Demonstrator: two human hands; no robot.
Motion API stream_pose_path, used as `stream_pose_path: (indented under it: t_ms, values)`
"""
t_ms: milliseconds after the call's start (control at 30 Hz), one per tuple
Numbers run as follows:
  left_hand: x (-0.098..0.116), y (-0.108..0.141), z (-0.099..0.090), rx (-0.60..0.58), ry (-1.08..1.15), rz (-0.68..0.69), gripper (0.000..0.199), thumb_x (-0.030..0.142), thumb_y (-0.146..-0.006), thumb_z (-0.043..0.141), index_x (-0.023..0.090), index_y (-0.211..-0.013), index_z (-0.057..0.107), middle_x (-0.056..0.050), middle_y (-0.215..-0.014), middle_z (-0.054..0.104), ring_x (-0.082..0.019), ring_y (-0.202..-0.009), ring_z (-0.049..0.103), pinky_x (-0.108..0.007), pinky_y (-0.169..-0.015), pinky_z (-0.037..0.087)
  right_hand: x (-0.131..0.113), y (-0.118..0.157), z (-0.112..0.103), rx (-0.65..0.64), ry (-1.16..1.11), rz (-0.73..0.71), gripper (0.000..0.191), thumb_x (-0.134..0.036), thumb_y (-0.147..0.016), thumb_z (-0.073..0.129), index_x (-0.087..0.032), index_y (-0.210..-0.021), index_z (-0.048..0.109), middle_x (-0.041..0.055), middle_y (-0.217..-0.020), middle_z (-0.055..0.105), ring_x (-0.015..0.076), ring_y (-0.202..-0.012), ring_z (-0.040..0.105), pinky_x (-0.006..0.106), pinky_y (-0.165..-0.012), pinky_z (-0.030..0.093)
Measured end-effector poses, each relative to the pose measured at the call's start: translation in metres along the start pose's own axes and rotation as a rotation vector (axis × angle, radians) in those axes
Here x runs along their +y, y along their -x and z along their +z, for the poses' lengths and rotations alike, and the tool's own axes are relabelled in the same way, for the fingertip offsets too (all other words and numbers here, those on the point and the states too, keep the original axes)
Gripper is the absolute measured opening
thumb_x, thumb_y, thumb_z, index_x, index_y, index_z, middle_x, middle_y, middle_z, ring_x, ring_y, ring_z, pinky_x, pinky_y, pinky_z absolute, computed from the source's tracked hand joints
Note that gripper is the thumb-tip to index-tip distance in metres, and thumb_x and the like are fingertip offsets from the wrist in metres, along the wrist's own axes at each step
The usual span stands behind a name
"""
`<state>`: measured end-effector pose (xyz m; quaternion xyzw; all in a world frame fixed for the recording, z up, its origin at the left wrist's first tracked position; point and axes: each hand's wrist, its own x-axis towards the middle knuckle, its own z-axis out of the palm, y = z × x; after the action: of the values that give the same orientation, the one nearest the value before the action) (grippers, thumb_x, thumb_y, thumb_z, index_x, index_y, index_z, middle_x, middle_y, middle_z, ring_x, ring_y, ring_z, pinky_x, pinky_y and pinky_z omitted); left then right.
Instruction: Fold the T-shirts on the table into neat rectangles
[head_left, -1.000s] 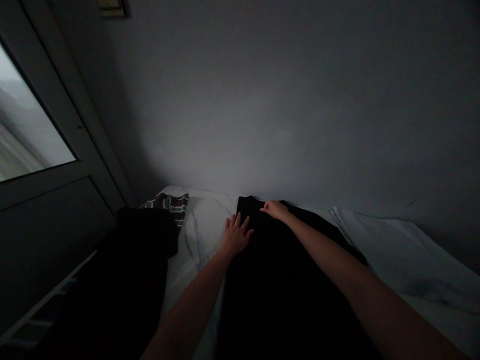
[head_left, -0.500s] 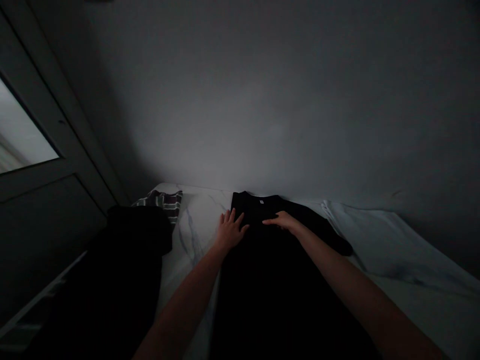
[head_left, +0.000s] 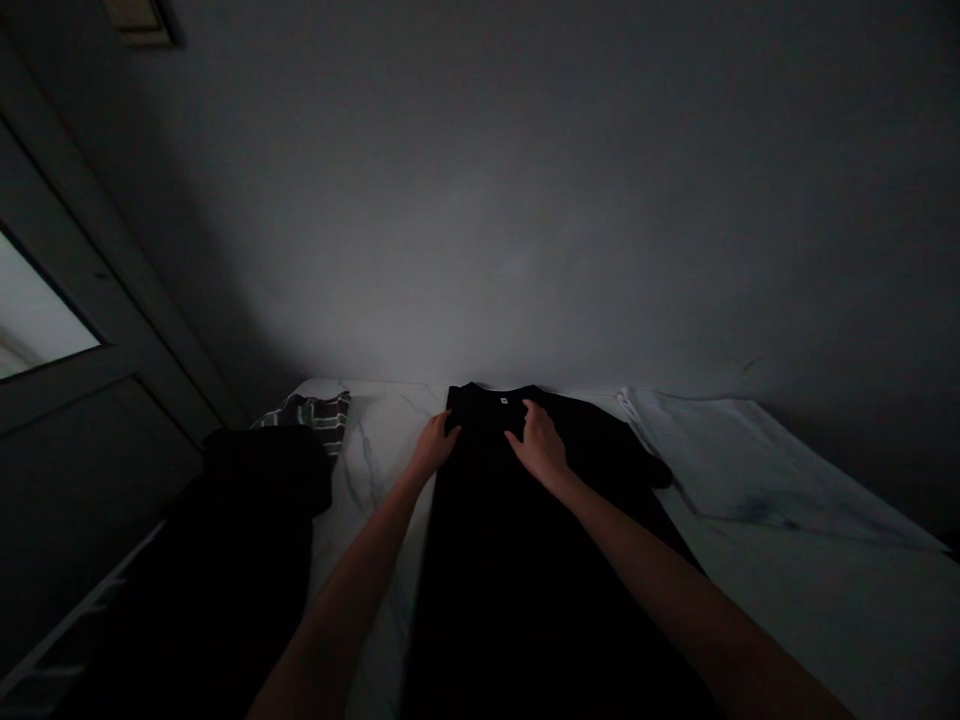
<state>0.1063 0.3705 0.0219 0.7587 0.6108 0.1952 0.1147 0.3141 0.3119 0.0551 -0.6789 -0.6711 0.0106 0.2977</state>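
Note:
A black short-sleeved T-shirt [head_left: 495, 580] lies spread on a white marble-patterned surface, its neckline toward the wall and a small pale label [head_left: 504, 401] inside the collar. My left hand [head_left: 433, 446] is at the shirt's left edge near the shoulder, thumb and fingers apart. Below the collar, on the chest, rests my right hand [head_left: 540, 445], its thumb spread away from the fingers. Neither hand visibly pinches the cloth. One sleeve [head_left: 637, 455] extends to the right; the left sleeve does not show. Darkness hides the folds in the black fabric.
Dark clothing [head_left: 247, 530] is heaped on the left, over a striped cloth [head_left: 326, 415]. At right lies a pale folded cloth [head_left: 735, 460]. A grey wall [head_left: 510, 200] rises behind the surface [head_left: 367, 440]. A door [head_left: 75, 420] with a glass pane stands at far left.
My left hand has shifted from the shirt's upper chest to its left edge. My right hand has turned, its fingers now pointing toward the collar. The view has tilted slightly up.

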Motion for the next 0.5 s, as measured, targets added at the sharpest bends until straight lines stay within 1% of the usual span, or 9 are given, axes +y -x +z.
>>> stream_pose_path:
  t_ms: [33, 67, 133, 200, 267, 300, 367, 433, 500]
  values:
    - [-0.003, -0.009, -0.008, 0.010, 0.015, -0.072, 0.045, 0.032, -0.097, 0.043, 0.018, -0.140, 0.048, -0.011, -0.138, 0.059, -0.020, -0.127, 0.055, -0.030, -0.105, 0.042, -0.007, 0.005, 0.001, 0.017, -0.008, -0.119, 0.048, -0.024, -0.087, 0.063, -0.013, -0.132, 0.052, 0.0204, -0.131, 0.058, 0.0323, -0.123, 0.055, 0.049, -0.102, 0.046]
    - [-0.007, -0.018, -0.016, 0.016, 0.015, -0.137, 0.044, 0.031, -0.097, 0.043, 0.017, -0.138, 0.050, -0.012, -0.134, 0.062, -0.020, -0.123, 0.058, -0.030, -0.102, 0.043, -0.015, 0.012, 0.002, 0.002, -0.033, -0.234, 0.040, -0.026, -0.090, 0.058, -0.015, -0.128, 0.057, 0.0187, -0.130, 0.059, 0.0308, -0.124, 0.054, 0.049, -0.105, 0.044]
    - [-0.012, -0.038, -0.030, 0.008, -0.011, -0.225, 0.041, 0.032, -0.095, 0.047, 0.015, -0.132, 0.054, -0.014, -0.128, 0.065, -0.024, -0.120, 0.060, -0.032, -0.099, 0.045, -0.029, 0.028, 0.009, -0.119, -0.100, -0.466, 0.030, -0.027, -0.094, 0.052, -0.018, -0.120, 0.065, 0.0140, -0.131, 0.061, 0.0267, -0.126, 0.053, 0.046, -0.109, 0.041]
    - [-0.014, -0.057, -0.037, -0.017, -0.036, -0.275, 0.037, 0.034, -0.093, 0.052, 0.014, -0.122, 0.062, -0.016, -0.122, 0.068, -0.027, -0.118, 0.061, -0.032, -0.095, 0.045, -0.039, 0.046, 0.018, -0.287, -0.151, -0.674, 0.033, -0.030, -0.097, 0.049, -0.020, -0.125, 0.064, 0.0103, -0.138, 0.058, 0.0233, -0.133, 0.048, 0.043, -0.113, 0.037]
    - [-0.012, -0.076, -0.037, -0.048, -0.051, -0.310, 0.033, 0.039, -0.091, 0.056, 0.013, -0.109, 0.068, -0.017, -0.115, 0.071, -0.028, -0.113, 0.063, -0.031, -0.090, 0.046, -0.043, 0.062, 0.028, -0.400, -0.147, -0.805, 0.046, -0.039, -0.098, 0.048, -0.018, -0.140, 0.053, 0.0109, -0.149, 0.048, 0.0241, -0.142, 0.037, 0.045, -0.117, 0.030]
    - [-0.010, -0.085, -0.035, -0.061, -0.055, -0.322, 0.034, 0.042, -0.090, 0.058, 0.013, -0.103, 0.069, -0.017, -0.111, 0.072, -0.028, -0.110, 0.064, -0.030, -0.088, 0.046, -0.042, 0.068, 0.033, -0.421, -0.125, -0.824, 0.056, -0.045, -0.098, 0.047, -0.016, -0.145, 0.046, 0.0130, -0.154, 0.041, 0.0261, -0.145, 0.031, 0.047, -0.119, 0.025]
    - [-0.005, -0.100, -0.027, -0.080, -0.055, -0.334, 0.037, 0.047, -0.088, 0.060, 0.012, -0.095, 0.070, -0.017, -0.102, 0.073, -0.028, -0.105, 0.065, -0.029, -0.083, 0.045, -0.040, 0.075, 0.040, -0.430, -0.071, -0.797, 0.072, -0.057, -0.096, 0.044, -0.011, -0.151, 0.035, 0.0184, -0.158, 0.028, 0.0311, -0.148, 0.022, 0.051, -0.120, 0.019]
    - [-0.002, -0.111, -0.017, -0.090, -0.045, -0.337, 0.039, 0.050, -0.087, 0.062, 0.012, -0.090, 0.070, -0.015, -0.093, 0.073, -0.026, -0.101, 0.065, -0.028, -0.080, 0.044, -0.037, 0.077, 0.045, -0.443, -0.036, -0.755, 0.079, -0.064, -0.095, 0.041, -0.011, -0.153, 0.032, 0.0207, -0.160, 0.022, 0.0342, -0.148, 0.018, 0.053, -0.120, 0.018]
    - [-0.002, -0.120, -0.009, -0.086, -0.019, -0.321, 0.038, 0.050, -0.086, 0.065, 0.012, -0.086, 0.069, -0.013, -0.086, 0.073, -0.024, -0.096, 0.063, -0.028, -0.078, 0.042, -0.037, 0.076, 0.045, -0.457, -0.026, -0.736, 0.080, -0.067, -0.094, 0.039, -0.013, -0.153, 0.033, 0.0208, -0.160, 0.021, 0.0353, -0.148, 0.018, 0.053, -0.120, 0.017]
